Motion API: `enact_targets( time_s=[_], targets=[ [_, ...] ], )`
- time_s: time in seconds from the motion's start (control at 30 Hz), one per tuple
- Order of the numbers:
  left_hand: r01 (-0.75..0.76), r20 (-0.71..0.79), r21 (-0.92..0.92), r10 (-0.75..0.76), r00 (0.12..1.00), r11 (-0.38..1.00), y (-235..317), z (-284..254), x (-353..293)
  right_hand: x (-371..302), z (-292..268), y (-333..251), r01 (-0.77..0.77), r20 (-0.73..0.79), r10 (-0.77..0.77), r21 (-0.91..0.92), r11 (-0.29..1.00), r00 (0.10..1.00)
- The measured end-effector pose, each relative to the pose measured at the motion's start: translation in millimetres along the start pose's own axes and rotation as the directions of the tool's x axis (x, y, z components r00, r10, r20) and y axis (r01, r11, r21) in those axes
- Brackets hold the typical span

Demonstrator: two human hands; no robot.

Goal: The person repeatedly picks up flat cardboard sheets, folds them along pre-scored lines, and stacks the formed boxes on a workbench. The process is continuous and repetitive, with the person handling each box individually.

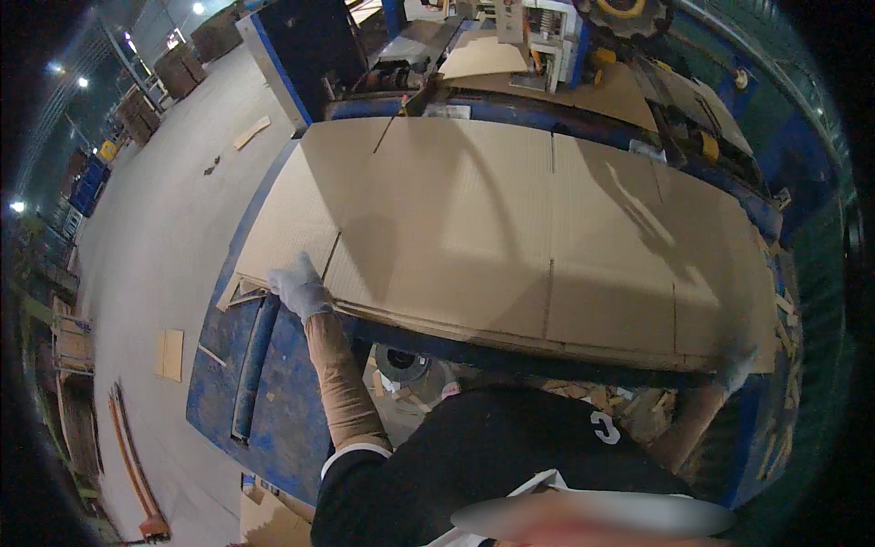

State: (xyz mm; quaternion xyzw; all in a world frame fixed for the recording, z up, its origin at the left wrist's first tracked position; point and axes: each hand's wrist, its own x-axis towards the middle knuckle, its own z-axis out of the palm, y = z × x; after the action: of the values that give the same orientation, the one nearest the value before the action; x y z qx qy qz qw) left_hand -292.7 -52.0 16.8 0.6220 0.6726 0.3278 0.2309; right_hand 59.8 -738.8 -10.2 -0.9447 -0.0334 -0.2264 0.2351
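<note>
A large slotted sheet of corrugated cardboard lies flat on top of a few more sheets, spread wide across a blue machine table. My left hand, in a pale glove, grips the near edge at the left beside a cut slot, its fingers over the top surface. Far to the right, my right hand is at the near right corner of the cardboard. It is dim and smeared, so its fingers cannot be made out.
Beyond the sheet stands a blue machine with rollers and a white-framed head. The blue metal table has a roller at the left. Cardboard scraps lie beneath the near edge. A pallet jack-like orange bar rests on the floor.
</note>
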Motion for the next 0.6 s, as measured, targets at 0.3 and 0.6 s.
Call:
enact_targets(
  time_s=[0.3,0.6],
  targets=[
    [0.012,0.046,-0.513,0.013,0.999,0.858,-29,5,38,32,41,166,-0.157,0.104,0.15,0.071,0.985,0.983],
    [-0.179,-0.195,-0.767,0.041,0.98,0.616,18,-29,46,51,16,160,-0.215,-0.279,0.261,0.185,0.959,0.924]
  ],
)
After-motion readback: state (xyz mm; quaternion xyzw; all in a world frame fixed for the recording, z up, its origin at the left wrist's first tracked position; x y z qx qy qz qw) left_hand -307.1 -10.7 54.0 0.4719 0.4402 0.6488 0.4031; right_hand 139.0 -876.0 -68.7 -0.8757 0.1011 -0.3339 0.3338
